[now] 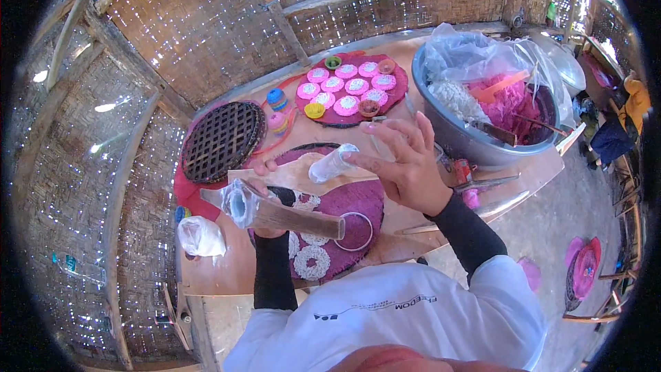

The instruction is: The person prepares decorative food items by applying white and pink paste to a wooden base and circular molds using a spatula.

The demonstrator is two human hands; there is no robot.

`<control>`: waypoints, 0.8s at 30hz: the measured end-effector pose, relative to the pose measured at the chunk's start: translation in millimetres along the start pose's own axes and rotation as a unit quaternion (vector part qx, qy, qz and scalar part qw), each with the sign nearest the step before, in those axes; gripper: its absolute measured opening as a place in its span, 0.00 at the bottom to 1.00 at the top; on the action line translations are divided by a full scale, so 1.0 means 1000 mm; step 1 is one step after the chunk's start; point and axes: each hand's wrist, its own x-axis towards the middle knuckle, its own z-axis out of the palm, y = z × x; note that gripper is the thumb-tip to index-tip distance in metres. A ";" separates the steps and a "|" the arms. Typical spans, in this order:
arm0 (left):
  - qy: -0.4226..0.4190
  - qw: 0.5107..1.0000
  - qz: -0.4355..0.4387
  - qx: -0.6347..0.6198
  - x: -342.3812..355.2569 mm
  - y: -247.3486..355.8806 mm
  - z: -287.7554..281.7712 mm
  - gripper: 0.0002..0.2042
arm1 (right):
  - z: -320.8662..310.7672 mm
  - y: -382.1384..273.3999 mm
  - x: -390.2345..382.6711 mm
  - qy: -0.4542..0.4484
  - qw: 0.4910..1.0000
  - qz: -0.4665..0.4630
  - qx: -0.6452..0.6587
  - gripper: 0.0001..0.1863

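Left hand (259,183): holding plastic-lined wooden press (299,220), left of centre
Right hand (413,169): fingers spread wide, touching plastic-wrapped cylinder (332,164), mid-frame
Pink-and-white stringy discs (357,87): ten, upper centre
Small cups (315,110): four

Over on the white shirt (385,334), nearer the wearer than the big grey basin (475,155), we've got dark capitals on a slant, finer print running alongside, too small to read, and a short dark mark at the end farther from the basin. Way out left of the basin, the woven wall (62,200) carries a small teal patch (71,262), any wording there too tiny to make out.
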 end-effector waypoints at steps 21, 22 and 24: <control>-0.028 0.999 -0.015 -0.017 0.003 0.001 0.025 0.11 | -0.016 0.011 -0.015 0.012 0.998 0.027 0.057 0.23; -0.028 0.999 -0.016 -0.017 0.004 0.002 0.030 0.11 | -0.017 0.011 -0.013 0.012 0.998 0.028 0.058 0.23; -0.023 1.000 0.005 -0.011 0.005 0.002 0.036 0.11 | -0.017 0.009 -0.011 0.030 0.997 0.041 0.059 0.22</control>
